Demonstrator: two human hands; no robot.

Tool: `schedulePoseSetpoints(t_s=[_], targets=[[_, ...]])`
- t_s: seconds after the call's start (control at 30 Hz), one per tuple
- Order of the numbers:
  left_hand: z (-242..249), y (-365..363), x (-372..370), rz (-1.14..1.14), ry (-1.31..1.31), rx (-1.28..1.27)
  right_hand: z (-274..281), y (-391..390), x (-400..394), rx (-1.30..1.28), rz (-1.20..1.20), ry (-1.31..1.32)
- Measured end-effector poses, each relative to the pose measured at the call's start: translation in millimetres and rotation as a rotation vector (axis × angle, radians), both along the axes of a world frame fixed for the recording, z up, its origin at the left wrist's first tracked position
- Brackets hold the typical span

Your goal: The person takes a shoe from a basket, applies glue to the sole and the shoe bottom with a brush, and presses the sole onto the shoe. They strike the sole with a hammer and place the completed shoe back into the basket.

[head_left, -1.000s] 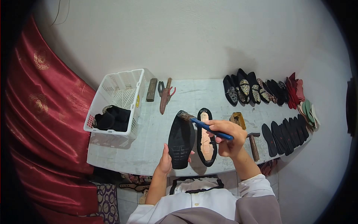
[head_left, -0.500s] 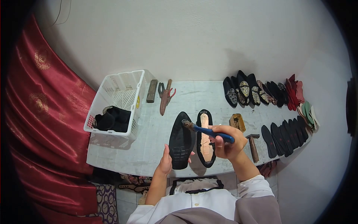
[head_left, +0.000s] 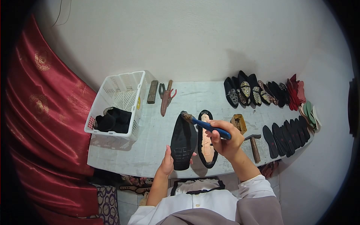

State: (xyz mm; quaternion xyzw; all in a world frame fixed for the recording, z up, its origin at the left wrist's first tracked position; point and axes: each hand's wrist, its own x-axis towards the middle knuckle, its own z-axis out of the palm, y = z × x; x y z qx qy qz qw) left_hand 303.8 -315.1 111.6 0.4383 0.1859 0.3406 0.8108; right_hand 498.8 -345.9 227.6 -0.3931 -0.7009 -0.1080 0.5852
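My left hand (head_left: 167,162) grips a black shoe sole (head_left: 183,146) by its heel end, thumb on the near side and fingertips showing past the right edge. Closed around the blue handle of a brush (head_left: 212,128), my right hand (head_left: 228,139) holds its bristles against the sole's toe end. The bristles look clumped and brownish. Just right of the sole, a shoe upper (head_left: 206,150) lies bottom up on the table, with a black rim and a tan inner board. A small yellowish tin (head_left: 238,123) stands beyond my right hand.
On the left stands a white plastic basket (head_left: 137,122) with black shoes inside. A dark block (head_left: 152,92) and pliers (head_left: 167,97) lie beside it. At right are a hammer (head_left: 255,149), a row of black soles (head_left: 287,139) and several decorated shoe uppers (head_left: 245,90).
The brush has moved up and slightly left, from below the toe to the toe tip of the sole. My right hand has shifted with it; my left hand keeps its hold.
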Motion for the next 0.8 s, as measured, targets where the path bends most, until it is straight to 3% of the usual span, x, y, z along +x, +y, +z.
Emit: schedulePoseSetpoints(t_s=[0.17,0.27,0.4,0.53,0.63,0.8], targets=[[-5,-2,0,-0.017,0.004,0.004,-1,-8,4,-0.079,-0.029,-0.015],[-5,-3,-1,-0.014,0.004,-0.012,-4,-1,-3,-0.035,0.102,0.092],[-1,-2,-1,0.012,-0.009,-0.016,-7,-6,-3,0.021,0.185,-0.081],[-3,0,-4,0.014,0.013,-0.017,-5,-2,-1,-0.009,0.058,-0.029],[-4,1,-1,0.027,-0.057,-0.032,-8,-5,-4,-0.006,0.223,-0.132],[-7,2,-2,0.01,-0.048,-0.056,-9,7,1,0.006,0.084,-0.084]])
